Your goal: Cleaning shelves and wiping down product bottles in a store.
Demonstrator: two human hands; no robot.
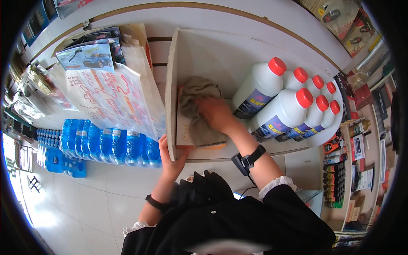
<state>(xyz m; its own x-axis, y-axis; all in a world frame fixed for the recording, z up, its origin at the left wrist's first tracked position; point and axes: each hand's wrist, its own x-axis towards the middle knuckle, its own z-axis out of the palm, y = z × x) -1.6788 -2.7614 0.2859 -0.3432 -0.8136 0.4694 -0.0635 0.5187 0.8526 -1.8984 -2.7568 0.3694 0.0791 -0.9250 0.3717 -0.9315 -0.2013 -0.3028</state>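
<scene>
My right hand [214, 114] presses on a crumpled grey-brown cloth [207, 132], its fingers partly hidden in the folds and a little blurred. Under the cloth lies a flat white and orange box [182, 135], inside a whitish shelf compartment. My left hand [172, 157] grips the lower front corner of the compartment's side panel [172, 95], thumb on the inner side and fingers on the outer side. White plastic bottles [259, 86] with red caps stand in rows to the right of the cloth, on the same shelf.
Plastic-wrapped packets [118, 83] hang left of the panel. Blue liquid bottles [118, 143] stand in rows below them, above a tiled floor [86, 204]. At the right, shelves hold boxes and black-capped bottles [330, 181]. Further packaged goods [353, 28] hang at the upper right.
</scene>
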